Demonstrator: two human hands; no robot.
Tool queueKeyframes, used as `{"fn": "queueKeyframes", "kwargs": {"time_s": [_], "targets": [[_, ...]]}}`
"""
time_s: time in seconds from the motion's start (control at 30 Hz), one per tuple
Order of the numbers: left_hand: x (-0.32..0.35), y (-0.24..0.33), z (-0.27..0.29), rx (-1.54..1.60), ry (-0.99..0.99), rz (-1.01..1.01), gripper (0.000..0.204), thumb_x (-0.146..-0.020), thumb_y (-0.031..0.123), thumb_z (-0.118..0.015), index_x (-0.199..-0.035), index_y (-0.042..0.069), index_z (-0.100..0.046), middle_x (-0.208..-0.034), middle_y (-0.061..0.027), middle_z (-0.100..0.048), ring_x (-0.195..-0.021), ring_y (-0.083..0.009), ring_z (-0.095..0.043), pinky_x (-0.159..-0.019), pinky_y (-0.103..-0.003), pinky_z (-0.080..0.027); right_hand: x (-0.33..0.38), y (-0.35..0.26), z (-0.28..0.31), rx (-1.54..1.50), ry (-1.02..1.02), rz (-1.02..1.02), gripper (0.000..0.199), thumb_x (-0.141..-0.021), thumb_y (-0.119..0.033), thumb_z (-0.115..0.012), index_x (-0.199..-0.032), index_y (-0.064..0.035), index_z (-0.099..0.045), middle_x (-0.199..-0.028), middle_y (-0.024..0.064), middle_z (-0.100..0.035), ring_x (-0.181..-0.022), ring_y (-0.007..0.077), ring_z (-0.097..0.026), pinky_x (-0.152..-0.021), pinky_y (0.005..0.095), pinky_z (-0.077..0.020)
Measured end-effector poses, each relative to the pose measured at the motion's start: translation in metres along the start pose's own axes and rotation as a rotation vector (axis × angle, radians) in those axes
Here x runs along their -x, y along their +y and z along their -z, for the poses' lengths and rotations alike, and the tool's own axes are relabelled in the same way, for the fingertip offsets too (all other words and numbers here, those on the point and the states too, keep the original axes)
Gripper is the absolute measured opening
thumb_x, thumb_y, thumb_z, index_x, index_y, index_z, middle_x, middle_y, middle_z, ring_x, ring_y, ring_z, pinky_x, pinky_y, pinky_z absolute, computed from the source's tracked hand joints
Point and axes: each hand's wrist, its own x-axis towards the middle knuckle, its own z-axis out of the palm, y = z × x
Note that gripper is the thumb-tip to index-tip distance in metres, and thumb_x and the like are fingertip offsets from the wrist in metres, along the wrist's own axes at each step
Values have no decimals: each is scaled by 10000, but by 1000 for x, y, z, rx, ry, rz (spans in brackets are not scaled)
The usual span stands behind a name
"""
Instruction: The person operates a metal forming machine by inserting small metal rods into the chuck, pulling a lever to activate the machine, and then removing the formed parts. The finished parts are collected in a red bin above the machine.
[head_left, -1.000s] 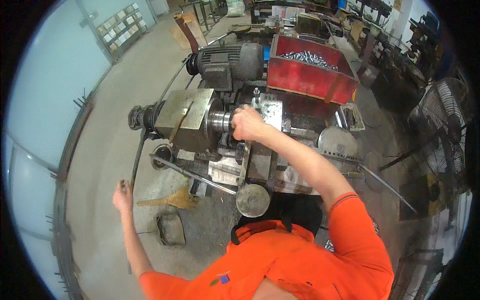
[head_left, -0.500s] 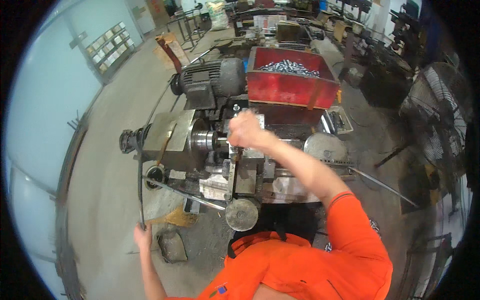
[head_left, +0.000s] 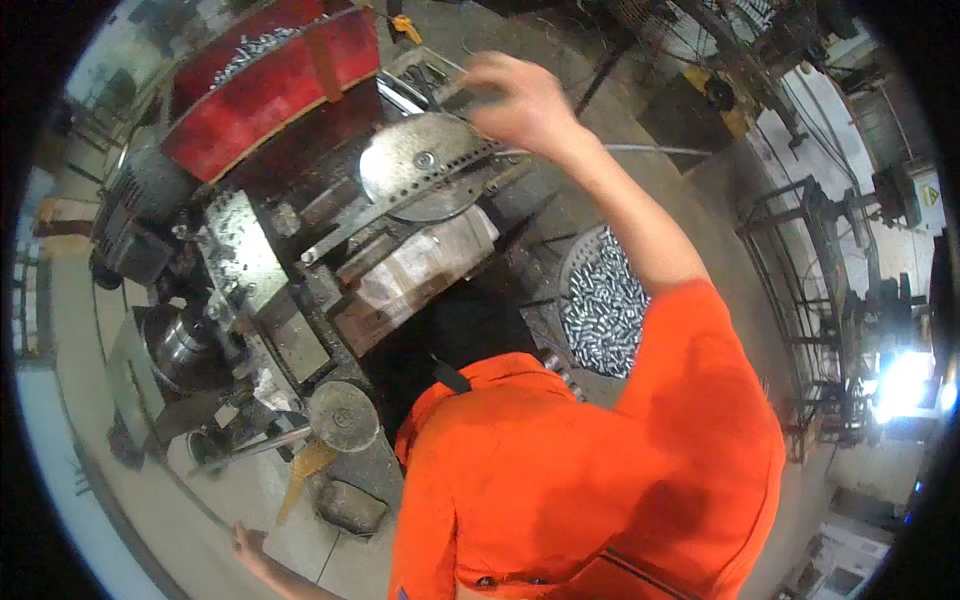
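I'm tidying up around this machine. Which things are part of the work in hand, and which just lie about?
In hand: right hand over the perforated round metal plate on the lathe-like machine.

Lying about: red bin of metal bits, basket of small metal parts, left hand hanging low.

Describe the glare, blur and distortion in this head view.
Head view: strong fisheye bending with a black rim; blown-out white glare at the right edge; the raised right hand is motion-blurred; the red metal bin of small parts stays fairly sharp.
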Motion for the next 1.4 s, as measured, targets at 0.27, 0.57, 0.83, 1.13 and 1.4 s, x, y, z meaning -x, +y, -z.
{"fn": "queueKeyframes", "kwargs": {"time_s": [0.27, 0.57, 0.83, 1.13, 1.4], "targets": [[-29, 2, -11, 43, -18, 21, 410, -796, 127, -633, -1144, -47, -504, -646, -58, -464, -509, -153, -452, -511, -343, -472, 324, 125, -27, 346, -589, -593, 206, -618, -207, -606, -718, -31, -646, -769, 185, -642, -732, 350, -623, -673, 408, -515], [-16, 12, -5, 89, -61, -18, 306, -795, 154, -642, -981, -62, -530, -565, -49, -477, -464, -141, -466, -462, -319, -474, 325, 110, -40, 373, -886, -912, 286, -633, -215, -581, -817, -11, -659, -951, 194, -637, -890, 360, -613, -818, 374, -496], [-28, -2, -3, -2, -75, -98, 386, -777, 314, -705, -915, -10, -546, -553, -55, -506, -455, -143, -509, -450, -303, -485, 330, 129, -48, 467, -774, -963, 391, -669, -324, -548, -935, -72, -684, -1053, 147, -630, -1030, 290, -567, -884, 353, -456], [4, 16, -15, 46, -24, -178, 293, -813, 252, -640, -893, -18, -559, -596, -60, -556, -490, -135, -540, -478, -283, -478, 199, 43, -38, -992, -80, -613, 269, -662, -2, -519, -868, 44, -686, -1095, 157, -589, -950, 229, -592, -832, 312, -470], [53, 27, -18, -531, 108, -189, 448, -742, 237, -674, -1071, -27, -523, -776, -227, -603, -744, -398, -584, -667, -428, -465, -18, -190, -107, -699, -388, 471, 298, -542, -77, -608, -826, -32, -690, -1143, 181, -570, -1008, 332, -568, -852, 356, -470]]}}
